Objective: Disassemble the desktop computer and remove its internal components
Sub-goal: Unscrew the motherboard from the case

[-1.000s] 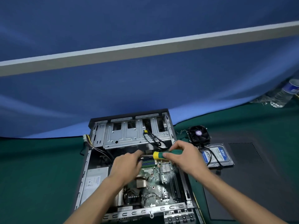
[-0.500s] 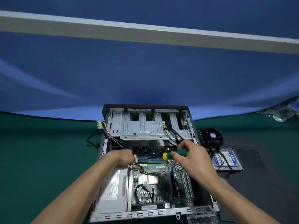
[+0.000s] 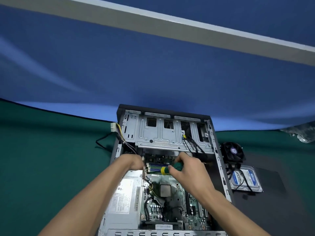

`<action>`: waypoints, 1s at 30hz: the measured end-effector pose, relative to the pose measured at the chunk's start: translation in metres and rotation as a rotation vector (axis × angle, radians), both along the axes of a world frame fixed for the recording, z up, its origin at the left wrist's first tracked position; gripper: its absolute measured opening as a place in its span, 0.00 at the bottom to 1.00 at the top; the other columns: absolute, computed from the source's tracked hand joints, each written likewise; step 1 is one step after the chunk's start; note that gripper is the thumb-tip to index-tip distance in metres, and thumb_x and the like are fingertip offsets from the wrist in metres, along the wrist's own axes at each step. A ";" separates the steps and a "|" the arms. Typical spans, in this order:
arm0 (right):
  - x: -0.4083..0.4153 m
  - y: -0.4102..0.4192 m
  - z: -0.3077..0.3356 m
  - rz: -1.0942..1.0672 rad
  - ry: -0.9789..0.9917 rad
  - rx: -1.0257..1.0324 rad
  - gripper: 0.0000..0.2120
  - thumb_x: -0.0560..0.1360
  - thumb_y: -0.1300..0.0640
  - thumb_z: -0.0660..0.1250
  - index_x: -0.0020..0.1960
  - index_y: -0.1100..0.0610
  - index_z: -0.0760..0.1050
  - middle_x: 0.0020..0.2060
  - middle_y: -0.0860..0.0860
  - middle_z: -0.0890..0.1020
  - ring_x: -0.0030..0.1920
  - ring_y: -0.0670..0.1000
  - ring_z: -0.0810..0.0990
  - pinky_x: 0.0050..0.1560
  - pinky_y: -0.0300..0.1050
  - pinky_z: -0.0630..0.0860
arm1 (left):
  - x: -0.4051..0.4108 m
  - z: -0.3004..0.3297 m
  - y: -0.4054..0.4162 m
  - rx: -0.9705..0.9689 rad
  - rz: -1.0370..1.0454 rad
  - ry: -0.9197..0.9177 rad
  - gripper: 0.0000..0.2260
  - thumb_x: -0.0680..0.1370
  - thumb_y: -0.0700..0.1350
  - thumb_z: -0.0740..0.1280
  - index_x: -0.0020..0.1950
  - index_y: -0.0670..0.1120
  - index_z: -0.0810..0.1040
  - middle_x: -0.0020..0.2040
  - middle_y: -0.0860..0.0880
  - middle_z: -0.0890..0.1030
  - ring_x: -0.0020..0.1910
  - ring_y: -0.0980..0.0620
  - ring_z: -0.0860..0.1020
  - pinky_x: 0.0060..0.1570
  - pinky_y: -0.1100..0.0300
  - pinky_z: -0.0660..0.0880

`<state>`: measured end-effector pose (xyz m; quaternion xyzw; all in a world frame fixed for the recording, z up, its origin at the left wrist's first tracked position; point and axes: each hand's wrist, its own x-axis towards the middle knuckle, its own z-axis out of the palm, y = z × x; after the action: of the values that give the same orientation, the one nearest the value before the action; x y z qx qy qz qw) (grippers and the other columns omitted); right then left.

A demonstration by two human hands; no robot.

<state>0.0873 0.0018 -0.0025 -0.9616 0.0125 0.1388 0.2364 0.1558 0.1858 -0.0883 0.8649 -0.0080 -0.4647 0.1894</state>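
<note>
- On the green table cover point(image 3: 47, 150), the desktop computer case point(image 3: 219, 160) lies on its side with the side panel off, its interior facing up; a blue backdrop point(image 3: 153, 74) hangs behind it.
- Right hand point(image 3: 189, 169): fingers curled round the green-and-yellow handle of a screwdriver point(image 3: 172, 168), which lies roughly level, its yellow collar pointing toward the left hand; the shaft and tip are not discernible.
- Left hand point(image 3: 132, 161): set at the left end of the memory slots point(image 3: 156, 167), knuckles up and fingers bent downward; whether they pinch anything cannot be told, since the fingertips are hidden.
- Motherboard point(image 3: 172, 206): seated in the case floor, with the bare processor point(image 3: 165, 190) exposed near its centre, just below the two hands.
- Power supply point(image 3: 125, 201): grey box with a white label, in the left part of the case, partly covered by the left forearm.
- Drive cage point(image 3: 163, 133): bare sheet metal at the far end of the case, black cables point(image 3: 192, 145) hanging from its right part.
- White connector point(image 3: 113, 127) on coloured wires: draped over the left wall of the case, outside it.
- Cooler fan point(image 3: 232, 151): black, on the table just right of the case.
- Hard drive point(image 3: 245, 180): blue label up, beside the case and nearer than the fan, resting on a dark panel point(image 3: 272, 193) with cables across it.
</note>
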 end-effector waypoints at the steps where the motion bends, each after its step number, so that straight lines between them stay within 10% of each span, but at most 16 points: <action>1: 0.001 0.003 -0.002 0.007 0.003 0.002 0.11 0.72 0.44 0.67 0.40 0.48 0.67 0.29 0.45 0.75 0.27 0.43 0.71 0.26 0.37 0.64 | 0.001 -0.002 0.000 0.003 0.013 0.006 0.19 0.82 0.40 0.56 0.72 0.37 0.64 0.76 0.41 0.58 0.73 0.42 0.60 0.67 0.54 0.64; 30: 0.027 0.057 0.002 0.188 -0.088 -0.425 0.22 0.79 0.40 0.49 0.46 0.57 0.72 0.44 0.55 0.82 0.42 0.57 0.79 0.34 0.45 0.63 | 0.009 -0.017 -0.005 0.151 -0.113 0.077 0.22 0.81 0.39 0.55 0.75 0.40 0.59 0.75 0.42 0.60 0.72 0.42 0.63 0.68 0.48 0.65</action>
<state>0.1139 0.0589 -0.0006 -0.9919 -0.0585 0.1121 0.0149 0.1651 0.1808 -0.1051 0.8565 -0.0147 -0.5066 0.0974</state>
